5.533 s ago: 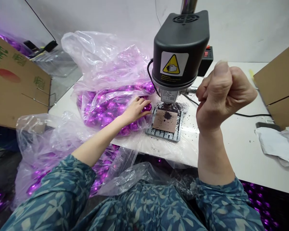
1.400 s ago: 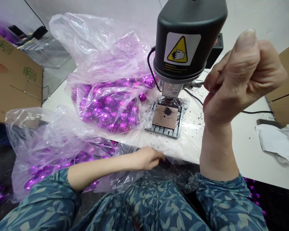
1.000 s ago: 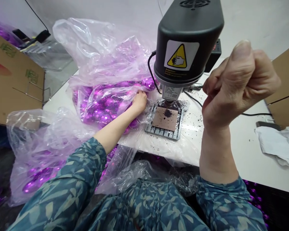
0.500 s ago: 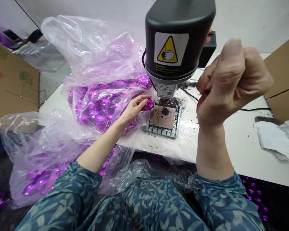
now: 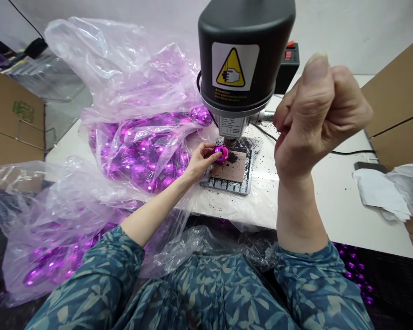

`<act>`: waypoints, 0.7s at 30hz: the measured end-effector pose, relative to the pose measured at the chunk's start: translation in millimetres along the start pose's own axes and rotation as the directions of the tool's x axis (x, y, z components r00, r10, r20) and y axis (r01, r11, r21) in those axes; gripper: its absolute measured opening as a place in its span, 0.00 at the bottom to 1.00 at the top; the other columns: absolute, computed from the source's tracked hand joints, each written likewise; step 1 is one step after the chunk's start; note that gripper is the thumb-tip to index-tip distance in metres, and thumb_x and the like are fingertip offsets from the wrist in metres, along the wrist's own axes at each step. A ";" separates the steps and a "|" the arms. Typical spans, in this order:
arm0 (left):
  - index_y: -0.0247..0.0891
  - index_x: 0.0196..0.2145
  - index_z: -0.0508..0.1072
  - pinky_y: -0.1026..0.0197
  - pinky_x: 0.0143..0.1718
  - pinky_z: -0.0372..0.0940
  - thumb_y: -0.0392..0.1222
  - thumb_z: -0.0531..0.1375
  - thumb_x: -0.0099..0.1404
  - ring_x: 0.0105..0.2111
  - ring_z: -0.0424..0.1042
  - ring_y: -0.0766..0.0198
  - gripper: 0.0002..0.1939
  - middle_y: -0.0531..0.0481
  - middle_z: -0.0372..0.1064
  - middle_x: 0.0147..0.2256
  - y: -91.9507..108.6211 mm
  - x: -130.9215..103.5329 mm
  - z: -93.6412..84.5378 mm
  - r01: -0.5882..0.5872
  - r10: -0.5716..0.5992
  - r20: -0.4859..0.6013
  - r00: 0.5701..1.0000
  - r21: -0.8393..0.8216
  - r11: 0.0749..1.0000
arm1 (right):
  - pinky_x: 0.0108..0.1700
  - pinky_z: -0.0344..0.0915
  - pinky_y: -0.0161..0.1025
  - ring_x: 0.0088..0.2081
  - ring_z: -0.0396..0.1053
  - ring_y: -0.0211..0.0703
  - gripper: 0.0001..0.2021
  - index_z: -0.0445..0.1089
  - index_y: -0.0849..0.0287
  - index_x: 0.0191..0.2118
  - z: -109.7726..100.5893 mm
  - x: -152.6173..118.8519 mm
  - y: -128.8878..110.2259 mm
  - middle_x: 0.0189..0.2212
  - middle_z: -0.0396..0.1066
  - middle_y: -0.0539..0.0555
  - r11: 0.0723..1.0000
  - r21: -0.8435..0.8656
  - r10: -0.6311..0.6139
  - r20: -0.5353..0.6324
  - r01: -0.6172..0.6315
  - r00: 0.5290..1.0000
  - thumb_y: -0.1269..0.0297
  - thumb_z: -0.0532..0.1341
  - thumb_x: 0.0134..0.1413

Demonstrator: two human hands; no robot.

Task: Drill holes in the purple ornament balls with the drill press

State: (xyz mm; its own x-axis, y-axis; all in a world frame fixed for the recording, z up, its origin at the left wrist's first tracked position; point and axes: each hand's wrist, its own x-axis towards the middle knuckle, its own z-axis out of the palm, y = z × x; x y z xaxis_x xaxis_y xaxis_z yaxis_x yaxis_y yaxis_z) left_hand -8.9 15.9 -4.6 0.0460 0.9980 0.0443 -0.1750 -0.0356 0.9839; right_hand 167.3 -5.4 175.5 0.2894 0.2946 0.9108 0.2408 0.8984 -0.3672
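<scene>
Between its thumb and fingers my left hand holds a faceted magenta ball, just under the chuck of a black drill press. Beneath the ball lies a brown board on the machine's slotted metal base, with dark shavings scattered around. My right hand is raised in a closed fist at the right of the machine head, near its metal lever. What the fist wraps round is hidden. More purple faceted balls fill a clear plastic bag left of the base.
A second plastic bag of purple balls hangs at the lower left. Cardboard boxes stand at both sides. White crumpled sheets lie on the white table at the right. A black cable runs behind my right hand.
My left hand has brought the magenta ball rightward over the board, under the chuck. The whole view has shifted slightly; my right hand stays closed and raised.
</scene>
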 end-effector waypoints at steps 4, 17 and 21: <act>0.38 0.44 0.74 0.57 0.45 0.74 0.59 0.81 0.50 0.42 0.82 0.59 0.33 0.47 0.83 0.40 -4.2 -0.5 2.6 -0.026 0.024 0.053 0.998 0.034 0.999 | 0.26 0.48 0.43 0.18 0.49 0.34 0.24 0.48 0.53 0.24 0.9 -0.3 -1.8 0.17 0.46 0.45 1.000 -0.006 -0.019 -0.009 0.019 1.000 0.55 0.59 0.69; 0.40 0.57 0.76 0.50 0.57 0.74 0.55 0.74 0.64 0.54 0.79 0.51 0.29 0.40 0.79 0.55 -11.5 -13.7 2.6 -0.337 0.247 0.281 0.927 0.340 0.878 | 0.24 0.49 0.44 0.17 0.47 0.35 0.27 0.47 0.52 0.22 4.7 0.1 -6.1 0.15 0.46 0.44 1.000 -0.018 0.016 -0.042 -0.017 0.999 0.45 0.60 0.63; 0.40 0.59 0.72 0.48 0.63 0.72 0.56 0.72 0.67 0.59 0.77 0.51 0.30 0.38 0.76 0.58 -15.4 -16.5 4.3 -0.361 0.261 0.303 0.917 0.346 0.866 | 0.25 0.47 0.43 0.17 0.49 0.33 0.27 0.49 0.54 0.22 6.3 -0.2 -6.5 0.16 0.48 0.44 0.999 0.038 0.028 -0.063 -0.026 0.998 0.47 0.62 0.63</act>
State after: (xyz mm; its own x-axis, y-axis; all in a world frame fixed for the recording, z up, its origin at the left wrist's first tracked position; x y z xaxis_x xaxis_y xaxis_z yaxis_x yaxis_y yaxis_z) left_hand -2.8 -0.2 -19.8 0.2950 0.8893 0.3496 0.1718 -0.4092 0.8961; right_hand 159.8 -9.3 178.8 0.3535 0.2988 0.8864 0.1980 0.9023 -0.3831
